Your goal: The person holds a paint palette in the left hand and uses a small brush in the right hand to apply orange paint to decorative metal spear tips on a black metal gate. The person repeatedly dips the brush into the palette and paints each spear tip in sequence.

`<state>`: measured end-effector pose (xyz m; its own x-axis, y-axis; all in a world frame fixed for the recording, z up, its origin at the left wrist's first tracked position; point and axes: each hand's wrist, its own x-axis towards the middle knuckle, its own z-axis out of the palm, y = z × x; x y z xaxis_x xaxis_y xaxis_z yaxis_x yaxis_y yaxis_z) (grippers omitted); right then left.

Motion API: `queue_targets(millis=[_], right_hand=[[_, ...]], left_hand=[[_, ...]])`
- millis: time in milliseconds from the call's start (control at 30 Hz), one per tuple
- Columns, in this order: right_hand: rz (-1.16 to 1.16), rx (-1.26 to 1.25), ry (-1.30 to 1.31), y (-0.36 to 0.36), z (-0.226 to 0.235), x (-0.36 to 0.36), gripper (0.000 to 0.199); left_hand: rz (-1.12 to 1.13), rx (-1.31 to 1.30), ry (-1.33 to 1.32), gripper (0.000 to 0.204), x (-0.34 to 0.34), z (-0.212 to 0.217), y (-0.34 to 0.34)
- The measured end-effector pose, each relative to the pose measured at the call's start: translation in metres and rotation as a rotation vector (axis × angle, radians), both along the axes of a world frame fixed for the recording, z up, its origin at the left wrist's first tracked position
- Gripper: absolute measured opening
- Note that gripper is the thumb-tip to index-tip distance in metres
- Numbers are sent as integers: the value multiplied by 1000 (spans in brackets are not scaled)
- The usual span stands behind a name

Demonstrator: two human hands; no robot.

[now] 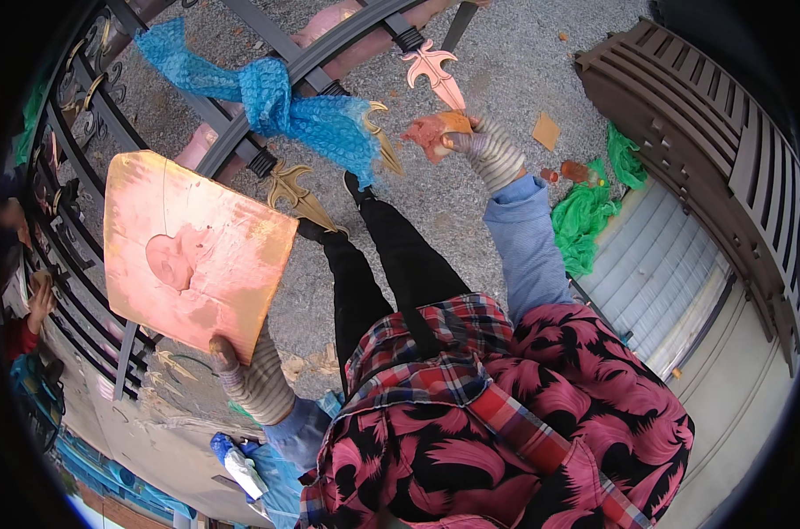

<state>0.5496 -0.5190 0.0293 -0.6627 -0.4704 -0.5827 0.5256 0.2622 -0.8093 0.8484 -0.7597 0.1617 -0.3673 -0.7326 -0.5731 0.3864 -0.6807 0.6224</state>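
My left hand [254,379], in a striped knit glove with bare fingertips, grips the lower edge of a flat board [232,304] coated in pink. A mound of pink paste [172,261] lies on the board. My right hand [490,152], gloved alike, is closed on a pink-smeared tan pad [431,135]. Just above the pad, a spear-shaped finial [435,76] on the dark metal fence [316,60] is covered in pink. Two gold finials [300,201] [383,145] stand to its left. Blue bubble wrap [267,95] is wound around the bars between them.
A brown slatted metal panel [717,115] leans at the right beside green plastic [585,212]. A reddish bottle [576,171] and a tan square [546,131] lie on the grey ground. At the far left shows another person's hand [41,298].
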Motion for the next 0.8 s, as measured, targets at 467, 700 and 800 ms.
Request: queue_targets(millis=[467, 700, 800], right_hand=[[724, -437, -82, -175, 9, -16, 52], [542, -768, -199, -209, -42, -64, 56], [525, -782, -268, -172, -19, -57, 46]], left_hand=[[65, 0, -20, 76, 17, -2, -4], [67, -27, -13, 77, 23, -2, -2], [55, -8, 5, 78, 21, -2, -3]])
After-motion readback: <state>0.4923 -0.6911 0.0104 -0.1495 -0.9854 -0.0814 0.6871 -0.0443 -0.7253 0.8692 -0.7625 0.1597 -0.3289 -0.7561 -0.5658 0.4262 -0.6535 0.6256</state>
